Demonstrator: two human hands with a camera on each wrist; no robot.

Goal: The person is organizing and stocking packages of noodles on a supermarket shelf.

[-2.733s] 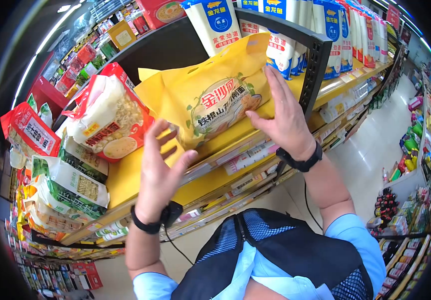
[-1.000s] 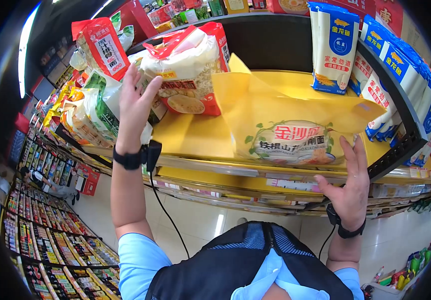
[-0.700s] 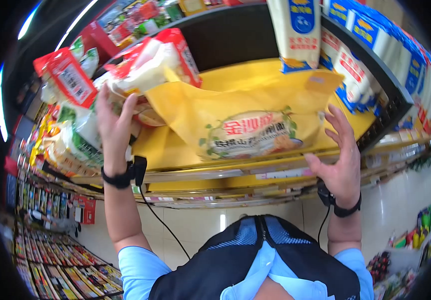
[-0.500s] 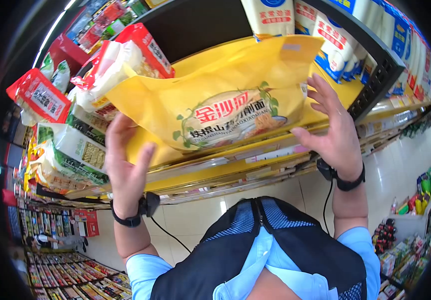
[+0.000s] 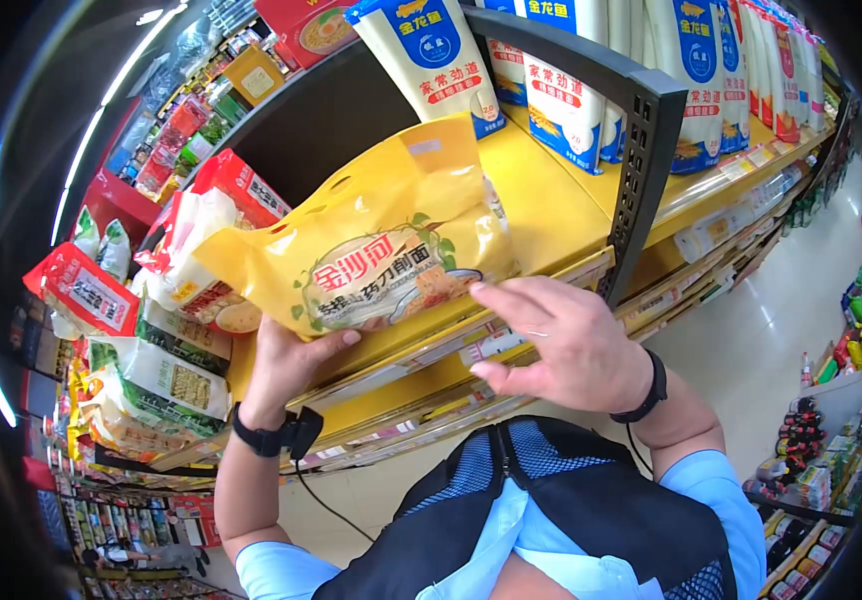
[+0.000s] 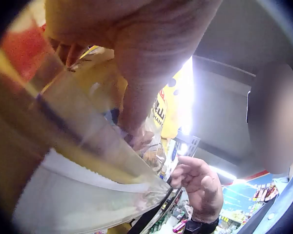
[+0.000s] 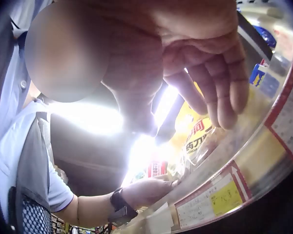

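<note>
Shop shelf (image 5: 551,215): my left hand (image 5: 286,360) grips yellow bag (image 5: 371,250) from below, half off; right hand (image 5: 561,345) loose beside, empty.

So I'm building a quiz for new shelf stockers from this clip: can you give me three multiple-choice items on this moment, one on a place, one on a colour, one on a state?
1. Where does the big noodle bag sit?
A. On the floor
B. At the front edge of the yellow shelf
C. In a basket

2. What colour is the bag the left hand holds?
A. Yellow
B. Blue
C. Green

3. How is the right hand?
A. Gripping a blue and white pack
B. Fingers relaxed, holding nothing
C. Closed in a fist

Key:
1 B: the noodle bag lies by the front lip of the yellow shelf.
2 A: the left hand grips the bag's lower left edge, and its wrapper is yellow.
3 B: the right hand hovers beside the bag's lower right corner with fingers extended, gripping nothing.
</note>
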